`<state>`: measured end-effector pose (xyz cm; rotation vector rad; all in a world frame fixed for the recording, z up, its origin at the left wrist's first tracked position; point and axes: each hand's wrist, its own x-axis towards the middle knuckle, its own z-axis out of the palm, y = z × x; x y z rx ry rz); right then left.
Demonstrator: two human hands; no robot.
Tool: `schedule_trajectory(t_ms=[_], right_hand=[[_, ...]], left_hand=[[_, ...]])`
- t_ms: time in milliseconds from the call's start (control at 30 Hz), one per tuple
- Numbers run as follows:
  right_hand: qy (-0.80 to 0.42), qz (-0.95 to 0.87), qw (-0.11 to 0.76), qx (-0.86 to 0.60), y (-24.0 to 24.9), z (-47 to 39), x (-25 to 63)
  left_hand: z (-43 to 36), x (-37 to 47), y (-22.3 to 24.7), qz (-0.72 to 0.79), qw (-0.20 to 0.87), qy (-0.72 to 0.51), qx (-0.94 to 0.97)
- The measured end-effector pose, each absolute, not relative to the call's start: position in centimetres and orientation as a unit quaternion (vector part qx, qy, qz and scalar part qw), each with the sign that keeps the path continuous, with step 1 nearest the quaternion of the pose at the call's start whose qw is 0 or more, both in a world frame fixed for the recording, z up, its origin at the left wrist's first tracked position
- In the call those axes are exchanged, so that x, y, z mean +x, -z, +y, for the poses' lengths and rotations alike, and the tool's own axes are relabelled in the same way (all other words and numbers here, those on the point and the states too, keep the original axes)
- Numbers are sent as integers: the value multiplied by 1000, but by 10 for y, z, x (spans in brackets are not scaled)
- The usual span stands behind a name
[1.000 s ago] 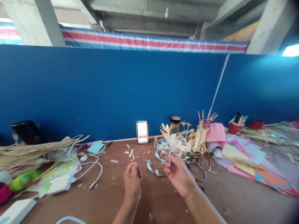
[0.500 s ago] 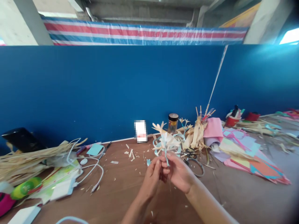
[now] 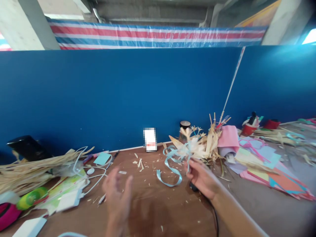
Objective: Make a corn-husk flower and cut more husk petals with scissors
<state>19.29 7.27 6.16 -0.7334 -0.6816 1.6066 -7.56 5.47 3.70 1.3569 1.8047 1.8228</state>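
My right hand (image 3: 201, 177) pinches the light-blue stem of a pale husk flower (image 3: 195, 148), which is held upright near the jar. Fingers apart and holding nothing, my left hand (image 3: 117, 194) is over the left-middle of the brown table (image 3: 148, 210), slightly blurred. Between the hands, a light-blue ribbon (image 3: 176, 174) curls on the tabletop. Just behind the flower stands a jar with a black-rimmed lid (image 3: 185, 124). A black object with a cable (image 3: 194, 187) shows beneath my right hand.
Dried husk strips (image 3: 59, 161), white cables and a power bank (image 3: 69, 200) lie at left. Coloured paper sheets (image 3: 283, 174), a pink roll (image 3: 228, 136) and a red cup of pens (image 3: 249, 128) are at right. A blue partition (image 3: 148, 89) stands behind.
My left hand has let go of the flower stem, moved left and opened. My right hand has moved right with the flower, and the curled ribbon now shows more fully.
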Motion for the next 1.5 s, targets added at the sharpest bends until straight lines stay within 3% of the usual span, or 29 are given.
schedule_trajectory(t_ms=[100,333,633,833,1200,1333,1500], right_hand=[[-724,-277,548,-314,-52,57,148],[-736,-291,513,-331,-51,29,100],[-704,-347,515,-345,-50,25,92],[-689,-353,524,-357,-43,26,90],[-753,-257,522,-307,-49,13,83],[-739,-275,529,-314,-48,13,82],[-678,-360,563,-307,-40,16,85]], left_hand=[[40,-33,-57,537,224,-562,588],[26,-23,-78,491,253,-572,606],[22,-32,-65,503,214,-570,614],[19,-34,-72,516,100,-512,679],[15,-29,-68,507,50,-523,683],[14,-30,-69,500,90,-523,684],[3,-31,-82,501,216,-573,611]])
